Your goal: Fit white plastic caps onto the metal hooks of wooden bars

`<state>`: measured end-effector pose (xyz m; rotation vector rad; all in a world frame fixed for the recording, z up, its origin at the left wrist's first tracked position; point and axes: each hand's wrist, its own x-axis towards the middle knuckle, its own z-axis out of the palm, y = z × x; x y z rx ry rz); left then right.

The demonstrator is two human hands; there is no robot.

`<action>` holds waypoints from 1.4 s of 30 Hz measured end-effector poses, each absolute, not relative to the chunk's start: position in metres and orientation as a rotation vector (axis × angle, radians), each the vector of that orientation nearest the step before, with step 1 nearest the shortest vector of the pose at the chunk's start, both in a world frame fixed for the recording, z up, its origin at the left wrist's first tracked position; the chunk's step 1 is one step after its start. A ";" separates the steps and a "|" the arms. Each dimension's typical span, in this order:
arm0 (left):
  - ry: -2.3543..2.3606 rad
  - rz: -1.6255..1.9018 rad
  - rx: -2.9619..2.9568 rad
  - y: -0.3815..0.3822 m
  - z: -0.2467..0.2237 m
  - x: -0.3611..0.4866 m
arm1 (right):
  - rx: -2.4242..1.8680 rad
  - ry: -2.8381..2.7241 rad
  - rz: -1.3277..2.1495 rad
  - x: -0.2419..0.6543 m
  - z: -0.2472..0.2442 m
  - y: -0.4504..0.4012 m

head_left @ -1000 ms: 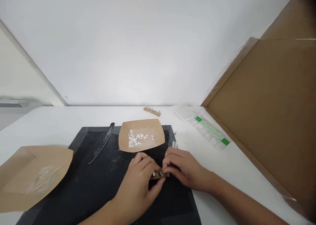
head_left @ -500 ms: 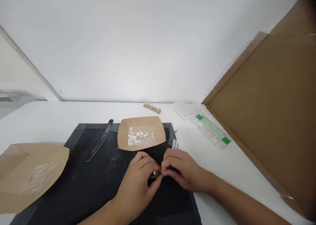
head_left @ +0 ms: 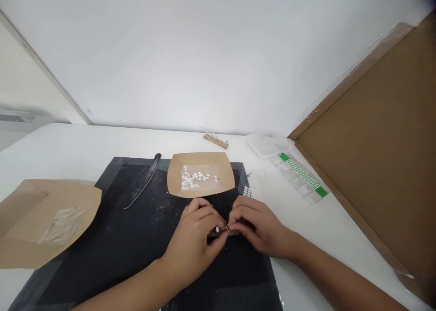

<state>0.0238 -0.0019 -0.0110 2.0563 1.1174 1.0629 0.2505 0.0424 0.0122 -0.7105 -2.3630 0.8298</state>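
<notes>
Black mat [head_left: 112,243] beneath, left hand [head_left: 197,236] grips brown strip [head_left: 212,233] beside right hand [head_left: 257,223].

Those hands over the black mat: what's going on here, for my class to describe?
A person's bare left hand grips a small brown strip above a flat black mat, while the bare right hand has its fingers at the strip; what they pinch is too small to tell. Just beyond, a light-brown paper tray holds small white pieces. A tan strip bearing small shiny parts lies farther back on the white table.
</notes>
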 end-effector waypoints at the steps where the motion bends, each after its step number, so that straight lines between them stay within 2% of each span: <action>1: 1.120 1.067 2.053 -0.002 -0.011 0.024 | -0.707 -2.361 0.828 0.251 0.012 0.043; 19: 1.122 1.080 2.018 -0.002 -0.008 0.023 | -0.785 -2.347 0.893 0.249 0.011 0.042; 31: 1.126 1.056 2.021 -0.001 -0.005 0.022 | -0.780 -2.487 0.827 0.250 0.027 0.041; 42: 1.146 1.027 2.041 -0.001 -0.005 0.021 | -0.700 -2.491 0.697 0.254 0.013 0.044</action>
